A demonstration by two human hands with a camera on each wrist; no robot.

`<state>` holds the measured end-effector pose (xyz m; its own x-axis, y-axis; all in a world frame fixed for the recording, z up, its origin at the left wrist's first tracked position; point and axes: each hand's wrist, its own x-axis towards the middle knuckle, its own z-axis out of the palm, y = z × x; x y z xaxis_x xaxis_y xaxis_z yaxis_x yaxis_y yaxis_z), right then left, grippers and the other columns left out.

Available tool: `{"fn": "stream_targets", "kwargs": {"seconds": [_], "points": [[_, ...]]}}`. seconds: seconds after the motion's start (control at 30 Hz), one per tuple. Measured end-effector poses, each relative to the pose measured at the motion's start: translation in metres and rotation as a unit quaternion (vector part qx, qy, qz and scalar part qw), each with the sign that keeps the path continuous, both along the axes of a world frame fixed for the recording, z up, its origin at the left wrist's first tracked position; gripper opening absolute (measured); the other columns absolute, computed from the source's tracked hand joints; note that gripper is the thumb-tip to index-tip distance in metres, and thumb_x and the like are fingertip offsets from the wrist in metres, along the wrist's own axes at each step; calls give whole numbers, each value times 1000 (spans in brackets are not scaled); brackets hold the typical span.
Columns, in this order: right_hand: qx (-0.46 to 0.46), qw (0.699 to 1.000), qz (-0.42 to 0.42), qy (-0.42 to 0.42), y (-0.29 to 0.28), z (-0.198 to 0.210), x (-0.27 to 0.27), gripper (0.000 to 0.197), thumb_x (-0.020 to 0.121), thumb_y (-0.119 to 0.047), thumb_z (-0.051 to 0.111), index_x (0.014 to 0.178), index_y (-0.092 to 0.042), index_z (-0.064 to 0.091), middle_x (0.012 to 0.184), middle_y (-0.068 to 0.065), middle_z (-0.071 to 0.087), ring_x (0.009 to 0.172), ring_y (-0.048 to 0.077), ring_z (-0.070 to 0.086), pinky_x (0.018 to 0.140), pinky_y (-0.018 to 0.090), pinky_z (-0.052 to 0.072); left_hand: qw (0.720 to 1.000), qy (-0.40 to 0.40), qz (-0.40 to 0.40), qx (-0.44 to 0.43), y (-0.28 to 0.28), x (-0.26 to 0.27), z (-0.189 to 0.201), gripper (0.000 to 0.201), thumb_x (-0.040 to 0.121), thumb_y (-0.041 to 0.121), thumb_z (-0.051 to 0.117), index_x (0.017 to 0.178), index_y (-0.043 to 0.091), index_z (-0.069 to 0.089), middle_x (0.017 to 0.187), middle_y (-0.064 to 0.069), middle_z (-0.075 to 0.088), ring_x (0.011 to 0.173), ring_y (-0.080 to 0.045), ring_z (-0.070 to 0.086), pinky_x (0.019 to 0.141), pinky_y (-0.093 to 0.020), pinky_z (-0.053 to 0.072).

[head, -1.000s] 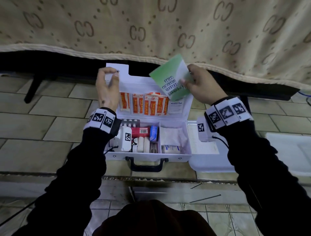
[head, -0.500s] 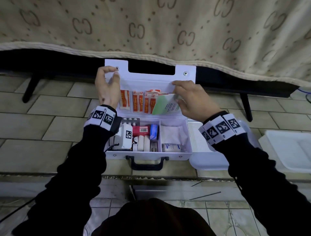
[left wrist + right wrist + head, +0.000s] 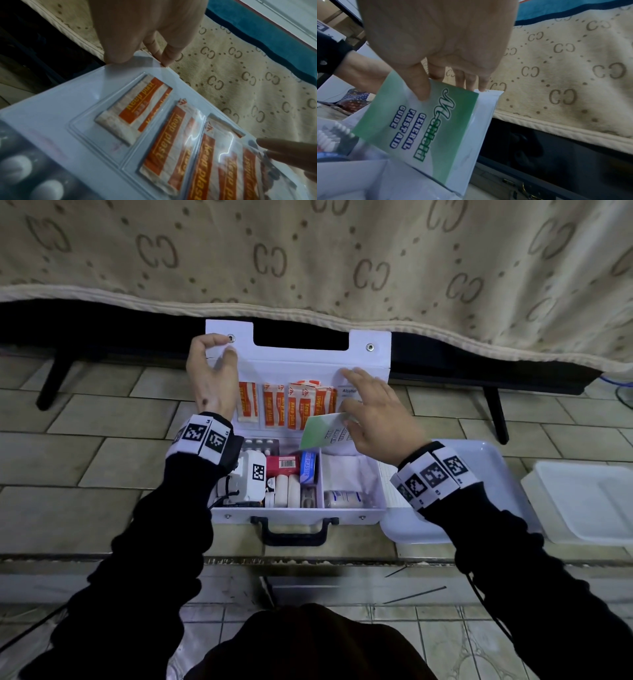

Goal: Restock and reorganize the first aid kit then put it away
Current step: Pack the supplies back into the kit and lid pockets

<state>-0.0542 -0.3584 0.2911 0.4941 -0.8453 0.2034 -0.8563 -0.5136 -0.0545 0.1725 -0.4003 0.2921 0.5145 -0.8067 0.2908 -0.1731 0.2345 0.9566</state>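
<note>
on tiled floor, right hand holds first aid guide.

The kit is white with a black handle, and its plasters are orange and white with yellow lettering. The guide fades from green to white and carries blue and green letters. The blanket is beige with a brown CC-and-dot pattern, the sleeves black, the floor grey-green tile.

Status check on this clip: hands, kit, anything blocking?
Left hand grips kit lid corner. Right hand pinches first aid guide against lid. Nothing blocking.
</note>
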Motion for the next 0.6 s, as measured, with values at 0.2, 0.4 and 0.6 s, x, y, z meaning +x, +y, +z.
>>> {"fn": "stream_targets", "kwargs": {"seconds": [0.2,0.4,0.6], "points": [[10,1000,-8,24,4,-2,3,21,87,-9,49,102,-3,62,155,14,15,145,31,8,117,46,4,1000,3,6,-3,0,0,0,9,90,4,49,94,12,49,111,-3,58,107,-9,52,83,3,37],[0,1000,-14,14,0,-3,4,20,83,-9,52,98,-3,64,151,15,25,144,31,15,116,47,4,1000,3,7,1,1,-1,1,10,90,5,50,94,14,49,116,-6,59,111,-13,53,81,4,37],[11,1000,-8,-15,0,7,2,23,75,-12,59,97,-6,66,134,16,46,124,35,43,108,56,24,975,-188,77,90,5,-5,0,18,87,23,53,103,21,60,135,-3,40,125,-21,37,97,-21,30]]}}
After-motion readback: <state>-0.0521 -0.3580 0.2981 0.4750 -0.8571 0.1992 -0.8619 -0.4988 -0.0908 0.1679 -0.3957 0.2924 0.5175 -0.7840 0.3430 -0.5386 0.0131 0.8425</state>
